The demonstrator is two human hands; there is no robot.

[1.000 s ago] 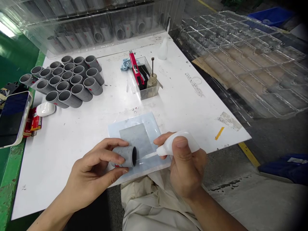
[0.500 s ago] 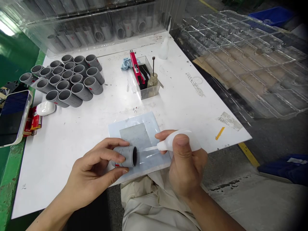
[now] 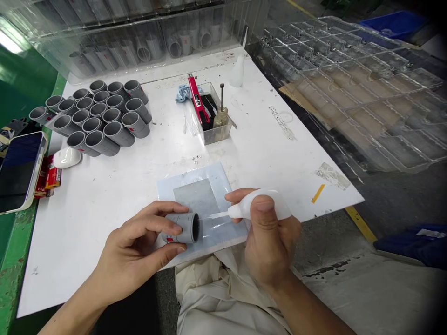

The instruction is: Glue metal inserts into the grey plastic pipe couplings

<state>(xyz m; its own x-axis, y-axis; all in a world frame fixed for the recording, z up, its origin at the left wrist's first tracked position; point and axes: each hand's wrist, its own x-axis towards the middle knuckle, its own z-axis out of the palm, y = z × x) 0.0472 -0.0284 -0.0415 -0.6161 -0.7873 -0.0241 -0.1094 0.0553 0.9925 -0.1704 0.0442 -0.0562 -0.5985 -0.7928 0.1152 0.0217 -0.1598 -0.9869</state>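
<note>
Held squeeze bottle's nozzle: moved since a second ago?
Yes, slightly: the nozzle has shifted up in the picture, judged against the blue mat.

The white tabletop is nice and bright, but the floor is pretty dim and the gray tube is mostly shadow inside. Blown-out glare upper left, right-hand corners fade to black.

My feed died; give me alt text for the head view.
A left hand holds a gray tube sideways while the right hand points a white squeeze bottle at its open end. Beyond, more gray tubes stand clustered on a white table.
</note>
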